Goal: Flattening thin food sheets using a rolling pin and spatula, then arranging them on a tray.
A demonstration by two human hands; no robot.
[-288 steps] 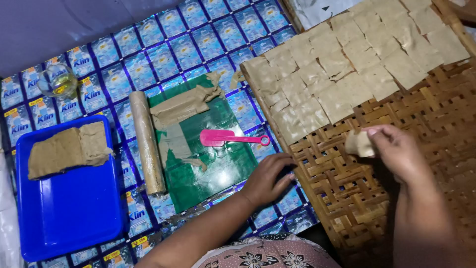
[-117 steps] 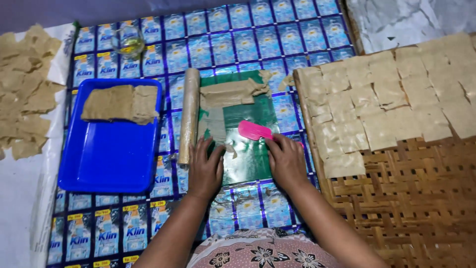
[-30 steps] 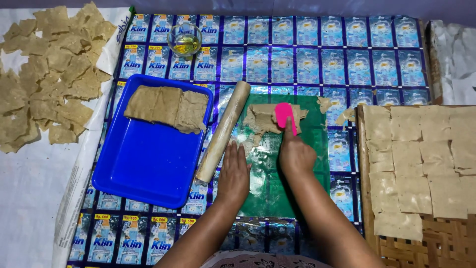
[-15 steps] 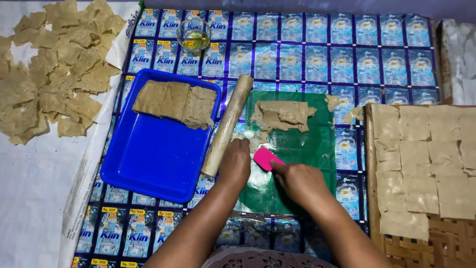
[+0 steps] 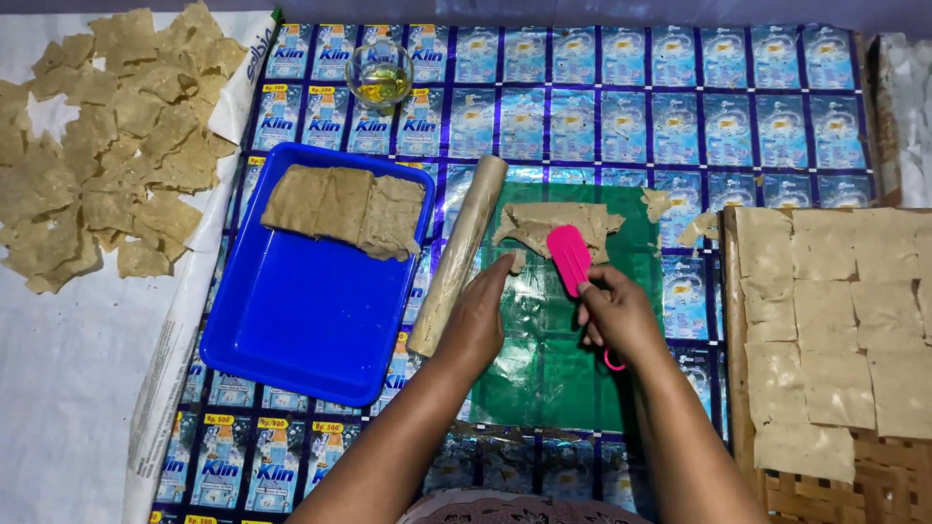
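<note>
the pink scraper [image 5: 569,258] sits just right of the frame's centre, its flat blade lying on the lower edge of the torn dough scrap [image 5: 553,225] at the top of the green plastic sheet [image 5: 544,364]. your right hand [image 5: 617,312] has its fingers curled tight around the scraper's handle, the blade sticking out above your fingertips toward the top of the frame and a pink loop showing below your palm. your left hand [image 5: 478,320] lies flat on the green sheet, fingers together and straight, holding nothing, fingertips just short of the scrap and right beside the wooden rolling pin [image 5: 458,254], which slants along the sheet's left edge. left of the pin, a blue tray [image 5: 301,320] holds folded dough slabs [image 5: 345,207] at its upper end. everything rests on a mat of blue printed sachets [image 5: 670,97]. a small glass of yellow oil [image 5: 380,78] stands at the top. cut dough pieces [image 5: 97,146] spread over white sacking in the upper left, and pale squares [image 5: 835,311] cover a woven bamboo rack [image 5: 825,485] at the right.
</note>
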